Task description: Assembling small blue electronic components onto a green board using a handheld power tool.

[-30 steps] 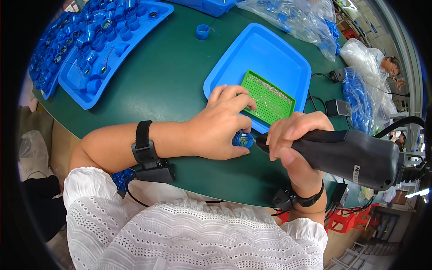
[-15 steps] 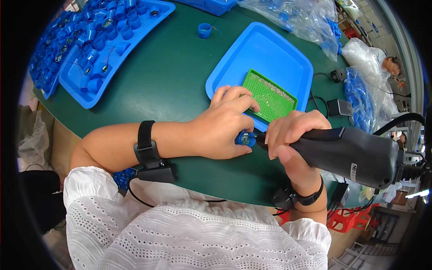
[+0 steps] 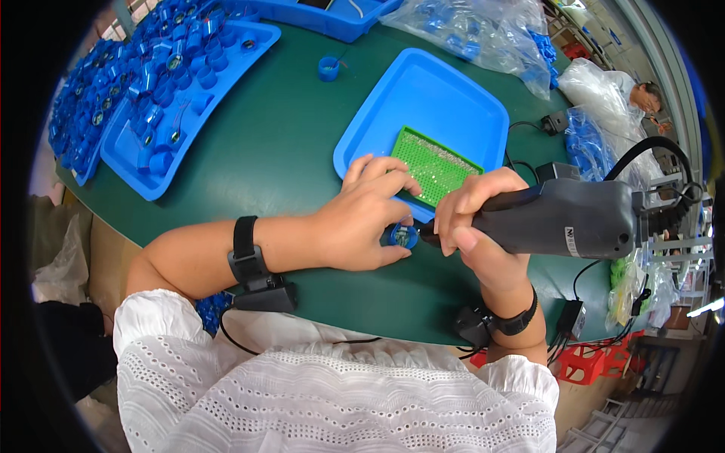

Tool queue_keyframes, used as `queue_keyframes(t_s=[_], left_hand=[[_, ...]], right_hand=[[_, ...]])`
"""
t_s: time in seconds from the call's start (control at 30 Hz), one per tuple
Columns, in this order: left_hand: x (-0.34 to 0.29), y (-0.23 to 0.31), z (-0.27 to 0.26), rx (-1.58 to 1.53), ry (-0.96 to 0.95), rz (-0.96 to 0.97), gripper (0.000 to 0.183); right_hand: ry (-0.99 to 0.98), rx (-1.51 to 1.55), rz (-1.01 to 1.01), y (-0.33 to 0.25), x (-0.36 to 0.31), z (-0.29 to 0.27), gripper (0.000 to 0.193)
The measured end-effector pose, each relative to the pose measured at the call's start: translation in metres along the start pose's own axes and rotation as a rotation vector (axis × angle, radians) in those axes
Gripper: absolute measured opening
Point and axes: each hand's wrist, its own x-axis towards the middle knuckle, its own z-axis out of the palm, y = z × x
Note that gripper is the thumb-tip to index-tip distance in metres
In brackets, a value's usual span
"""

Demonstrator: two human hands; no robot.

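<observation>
My left hand (image 3: 361, 223) pinches a small blue round cup (image 3: 403, 237) between thumb and fingers, its opening turned toward the right. Inside the cup a small circuit board can be partly seen. Wrapped round the front of a dark grey electric screwdriver (image 3: 563, 219), my right hand (image 3: 483, 219) holds it nearly level. The screwdriver's tip points left at the cup's opening; whether it touches anything inside cannot be made out. Just beyond my hands, a green perforated plate (image 3: 434, 167) with many tiny screws rests in a shallow blue tray (image 3: 423, 72).
At the left, blue trays (image 3: 198, 124) are heaped with blue cups, some with thin wires. One blue cup (image 3: 328, 69) stands alone on the green table (image 3: 279, 128). Plastic bags (image 3: 483, 34) lie at the back right, near black adapters (image 3: 555, 122) and a person (image 3: 646, 98).
The rear of the screwdriver has swung away from me, so it lies more level. My left hand still holds the cup at the tip. The whole view has shifted slightly.
</observation>
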Motion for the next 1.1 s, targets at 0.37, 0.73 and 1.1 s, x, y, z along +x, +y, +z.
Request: queue_keyframes(t_s=[0.37,0.73,1.1], left_hand=[[0.006,0.007,-0.009,0.041,-0.029,0.062,0.035],[0.009,0.001,-0.007,0.011,-0.015,0.031,0.028],[0.006,-0.001,-0.005,0.023,-0.025,0.015,0.03]], right_hand=[[0.397,-0.03,-0.178,-0.027,0.009,-0.045,0.028],[0.342,0.076,-0.084,-0.002,0.013,-0.039,0.022],[0.305,0.02,-0.014,-0.001,0.01,-0.036,0.026]])
